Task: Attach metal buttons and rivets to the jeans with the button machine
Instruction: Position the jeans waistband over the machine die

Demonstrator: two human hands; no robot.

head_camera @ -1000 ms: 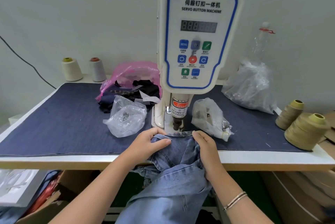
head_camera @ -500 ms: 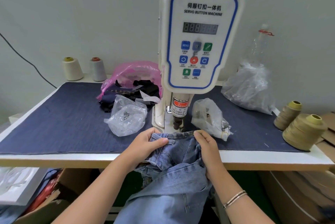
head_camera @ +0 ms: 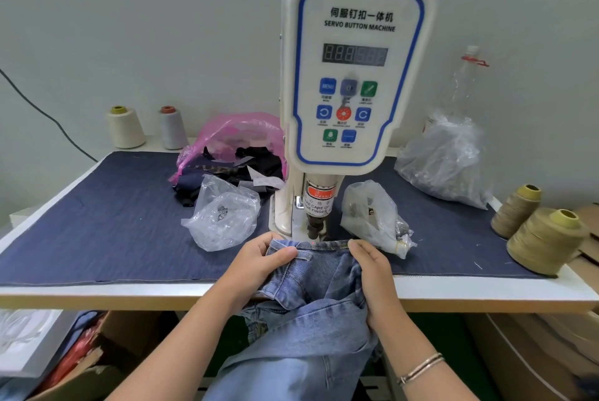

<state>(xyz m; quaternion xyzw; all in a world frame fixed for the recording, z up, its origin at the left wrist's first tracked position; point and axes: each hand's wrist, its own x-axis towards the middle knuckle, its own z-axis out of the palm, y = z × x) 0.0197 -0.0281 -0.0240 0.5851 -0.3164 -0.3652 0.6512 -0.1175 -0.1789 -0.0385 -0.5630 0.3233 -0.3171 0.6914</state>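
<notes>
Light blue jeans (head_camera: 319, 274) hang over the table's front edge, the waistband lying flat just under the punch of the white servo button machine (head_camera: 353, 76). A small red laser dot sits on the waistband. My left hand (head_camera: 259, 263) pinches the waistband's left end with thumb on top. My right hand (head_camera: 372, 271) grips the waistband's right side, fingers curled over the denim. Two clear bags of metal parts lie beside the machine, one on the left (head_camera: 223, 215) and one on the right (head_camera: 372, 215).
A dark denim mat (head_camera: 113, 222) covers the table. A pink bag with dark fabric scraps (head_camera: 233, 147) sits behind, thread cones at back left (head_camera: 124, 126) and right (head_camera: 547, 238), a large clear bag (head_camera: 444, 160) at the right. Cardboard boxes stand under the table.
The waistband has slid slightly forward and flattened under the punch, held taut between both hands. Both hands keep their hold.
</notes>
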